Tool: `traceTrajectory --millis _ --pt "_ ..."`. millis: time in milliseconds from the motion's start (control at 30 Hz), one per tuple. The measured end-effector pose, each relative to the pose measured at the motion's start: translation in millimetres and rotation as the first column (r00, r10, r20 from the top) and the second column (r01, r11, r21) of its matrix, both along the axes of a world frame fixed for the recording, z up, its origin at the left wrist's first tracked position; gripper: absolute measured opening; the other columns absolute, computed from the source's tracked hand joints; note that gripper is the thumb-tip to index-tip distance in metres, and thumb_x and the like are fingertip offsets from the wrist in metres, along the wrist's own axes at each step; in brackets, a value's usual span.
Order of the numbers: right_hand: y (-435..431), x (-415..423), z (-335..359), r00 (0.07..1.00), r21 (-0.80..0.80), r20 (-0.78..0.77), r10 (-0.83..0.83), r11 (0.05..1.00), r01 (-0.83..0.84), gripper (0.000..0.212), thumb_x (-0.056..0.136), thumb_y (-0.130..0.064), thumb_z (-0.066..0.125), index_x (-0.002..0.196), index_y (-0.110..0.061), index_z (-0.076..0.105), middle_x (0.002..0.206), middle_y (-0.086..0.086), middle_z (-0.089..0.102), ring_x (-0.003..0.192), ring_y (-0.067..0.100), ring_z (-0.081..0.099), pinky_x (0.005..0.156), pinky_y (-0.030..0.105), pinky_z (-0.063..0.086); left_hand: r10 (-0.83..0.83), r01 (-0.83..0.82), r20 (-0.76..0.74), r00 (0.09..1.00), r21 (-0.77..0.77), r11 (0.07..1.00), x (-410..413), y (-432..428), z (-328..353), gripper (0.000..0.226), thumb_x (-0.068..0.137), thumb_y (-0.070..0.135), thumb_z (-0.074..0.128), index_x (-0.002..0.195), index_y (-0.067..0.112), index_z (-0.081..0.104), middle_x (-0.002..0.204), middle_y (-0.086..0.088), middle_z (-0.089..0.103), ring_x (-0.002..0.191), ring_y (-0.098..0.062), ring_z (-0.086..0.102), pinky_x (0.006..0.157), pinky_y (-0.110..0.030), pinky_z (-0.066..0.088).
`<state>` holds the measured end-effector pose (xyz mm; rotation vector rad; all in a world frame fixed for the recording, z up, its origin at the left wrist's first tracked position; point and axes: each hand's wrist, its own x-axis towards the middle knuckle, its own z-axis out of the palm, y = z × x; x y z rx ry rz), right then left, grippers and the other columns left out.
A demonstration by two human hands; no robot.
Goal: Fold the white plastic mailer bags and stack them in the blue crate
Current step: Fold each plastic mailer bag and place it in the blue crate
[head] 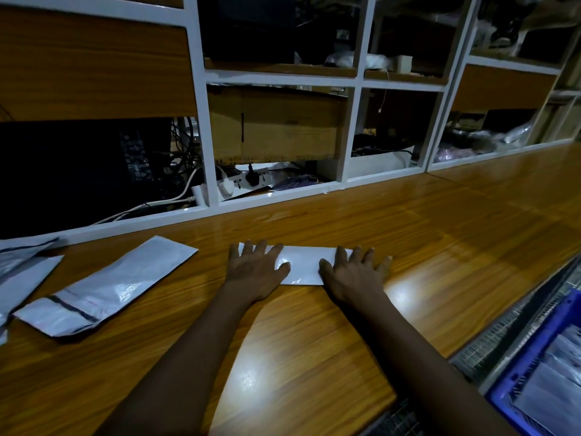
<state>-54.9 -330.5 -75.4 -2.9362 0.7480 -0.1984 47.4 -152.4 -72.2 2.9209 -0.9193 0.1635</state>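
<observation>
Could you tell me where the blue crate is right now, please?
In the head view, the blue crate sits at the lower right, just past the wooden table.

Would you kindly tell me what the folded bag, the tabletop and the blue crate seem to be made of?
Folded bag: thin white plastic film, glossy, catching a highlight. Tabletop: wood or wood-look laminate, which I cannot tell; polished, with grain lines and bright reflections. Blue crate: probably moulded rigid plastic, judging by its uniform colour; blurred.
</observation>
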Motion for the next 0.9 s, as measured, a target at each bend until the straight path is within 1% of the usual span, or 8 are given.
traceTrajectory --millis 67,133,233,300,433,533,700,900 --pt "2.8 1.4 3.3 0.997 -0.062 0.072 0.015 0.998 -0.011 0.073 0.1 -0.059 0.017 0.156 -0.012 0.018 0.161 0.025 0.014 0.149 0.046 0.006 0.113 0.069 -0.002 -0.022 0.021 0.032 0.999 0.025 0.999 -5.1 -4.3 2.3 0.059 0.102 0.055 0.02 0.156 0.032 0.017 0.164 -0.004 0.016 0.15 -0.031 0.01 0.119 -0.056 0.0" --pt "7.5 6.0 3.6 0.988 -0.134 0.102 0.118 0.986 -0.104 0.068 0.102 -0.053 0.024 0.154 -0.009 0.023 0.16 0.023 0.02 0.148 0.043 0.016 0.115 0.065 0.011 -0.092 0.087 0.085 0.992 0.062 0.994 -12.8 -12.2 1.9 0.057 0.105 0.046 0.019 0.157 0.026 0.014 0.164 -0.007 0.014 0.149 -0.032 0.012 0.119 -0.056 0.006" --pt "8.8 13.8 -2.5 0.967 -0.175 0.059 0.247 0.956 -0.234 0.072 0.096 -0.049 0.006 0.147 -0.009 0.036 0.153 0.018 0.035 0.14 0.04 0.032 0.109 0.063 0.026 -0.152 0.145 0.095 0.984 0.071 0.987 -21.7 -30.4 0.2 0.054 0.106 0.039 0.022 0.157 0.021 0.013 0.163 -0.009 0.016 0.148 -0.037 0.015 0.118 -0.056 0.014" --pt "-0.8 17.9 -7.9 0.969 -0.187 0.058 0.24 0.956 -0.226 0.079 0.089 -0.049 -0.001 0.139 -0.01 0.046 0.143 0.015 0.047 0.13 0.04 0.042 0.103 0.063 0.032 -0.161 0.158 0.079 0.984 0.035 0.987 -19.9 -41.8 0.1 0.054 0.106 0.038 0.023 0.157 0.022 0.015 0.163 -0.007 0.018 0.147 -0.037 0.018 0.117 -0.056 0.016" --pt "-19.5 22.8 -7.9 0.983 -0.144 0.091 0.162 0.978 -0.148 0.066 0.093 -0.046 0.012 0.122 -0.009 0.057 0.121 0.014 0.06 0.113 0.041 0.053 0.095 0.063 0.038 -0.176 0.178 0.064 0.982 -0.027 0.984 -10.2 -59.8 0.4 0.054 0.106 0.038 0.015 0.157 0.021 0.018 0.162 -0.006 0.021 0.147 -0.031 0.019 0.118 -0.052 0.014" --pt "-22.4 25.3 -2.9 0.98 -0.192 0.094 0.177 0.969 -0.156 0.059 0.095 -0.046 0.02 0.122 -0.012 0.059 0.126 0.012 0.06 0.118 0.04 0.052 0.098 0.061 0.038 -0.154 0.161 0.14 0.978 -0.044 0.986 -9.9 -69.8 7.8 0.053 0.106 0.038 0.016 0.156 0.022 0.022 0.162 -0.004 0.023 0.148 -0.029 0.018 0.119 -0.053 0.008" --pt "-20.0 28.9 10.6 0.944 -0.174 0.233 0.231 0.966 -0.193 0.059 0.096 -0.042 0.028 0.132 -0.007 0.059 0.142 0.018 0.054 0.133 0.043 0.046 0.106 0.064 0.035 -0.157 0.173 0.182 0.971 -0.076 0.982 -10.4 -82.8 17.1 0.053 0.105 0.041 0.024 0.154 0.02 0.025 0.162 -0.003 0.024 0.151 -0.029 0.013 0.119 -0.055 0.007" --pt "-23.5 42.2 3.2 0.958 -0.11 0.094 0.27 0.959 -0.26 0.061 0.104 -0.04 0.041 0.155 -0.011 0.026 0.162 0.012 0.025 0.15 0.035 0.019 0.119 0.055 0.016 -0.155 0.153 0.1 0.983 0.027 0.988 -3.8 -89.2 12.2 0.065 0.103 0.042 0.038 0.157 0.018 0.013 0.165 -0.005 0.011 0.152 -0.032 0.003 0.12 -0.056 0.0"
